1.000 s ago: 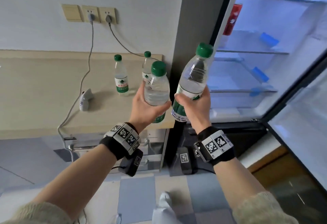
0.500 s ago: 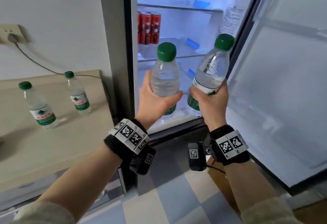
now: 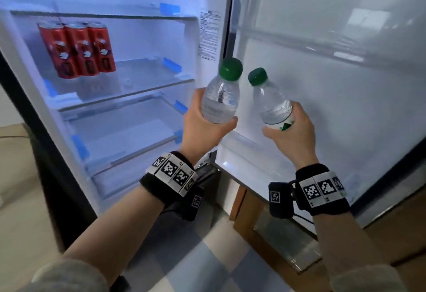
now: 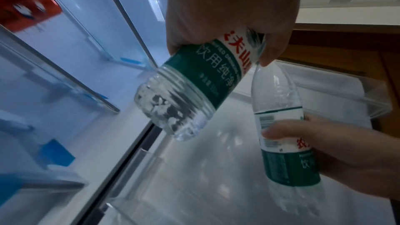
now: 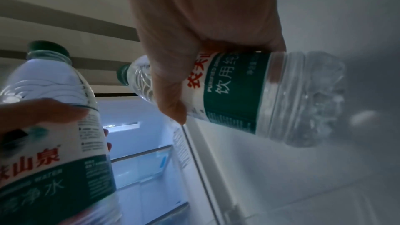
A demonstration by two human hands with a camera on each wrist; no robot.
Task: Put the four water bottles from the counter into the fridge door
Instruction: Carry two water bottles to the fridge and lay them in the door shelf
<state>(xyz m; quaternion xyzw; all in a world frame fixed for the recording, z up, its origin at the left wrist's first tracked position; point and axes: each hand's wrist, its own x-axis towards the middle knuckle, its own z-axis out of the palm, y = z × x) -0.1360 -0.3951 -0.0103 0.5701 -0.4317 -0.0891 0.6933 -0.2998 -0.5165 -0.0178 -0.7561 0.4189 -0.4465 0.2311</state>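
Observation:
My left hand (image 3: 202, 128) grips a clear, green-capped water bottle (image 3: 221, 96) upright in front of the open fridge. My right hand (image 3: 292, 135) grips a second such bottle (image 3: 272, 102), tilted slightly left, just beside the first. Both hang above the clear lower shelf (image 3: 249, 153) of the open fridge door (image 3: 334, 98). The left wrist view shows the left hand's bottle (image 4: 190, 90) by its green label and base, with the right hand's bottle (image 4: 279, 126) beyond. The right wrist view shows the right hand's bottle (image 5: 259, 95) near the door panel, the other bottle (image 5: 52, 126) at left.
Three red cans (image 3: 78, 49) stand on an upper glass shelf (image 3: 138, 79) inside the fridge. Lower shelves and a drawer (image 3: 129, 144) lie below them. A higher door shelf (image 3: 311, 49) runs across the door. A strip of counter (image 3: 11, 130) shows at far left.
My view and both hands have swung right, from the counter to the fridge interior and then to the door. The two bottles now sit closer together over the door's lower shelf.

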